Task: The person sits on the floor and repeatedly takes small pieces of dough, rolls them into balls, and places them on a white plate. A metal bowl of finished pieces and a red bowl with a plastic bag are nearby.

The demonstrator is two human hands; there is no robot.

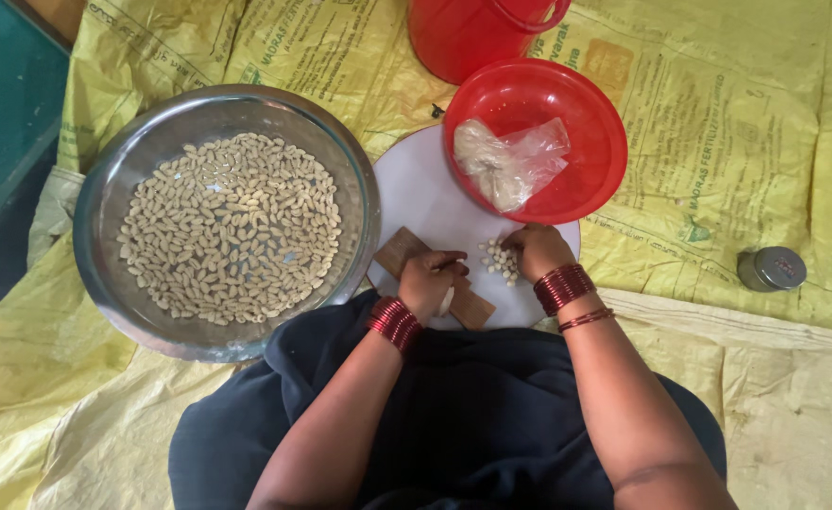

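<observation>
Your left hand (430, 280) is clamped on a wooden block (468, 304), right hand (537, 250) fingers curled together on the nuts (501, 260) on the white board (425, 194); steel bowl (113, 179) left holds peanuts (231, 227), red bowl (595, 142) far holds a bag (510, 162).

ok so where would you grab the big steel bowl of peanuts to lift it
Probably by its rim at two opposite sides, left and right, coming from above. The steel bowl is wide, shallow, has no handles and holds many peanuts; its right edge sits close against the white board.
</observation>
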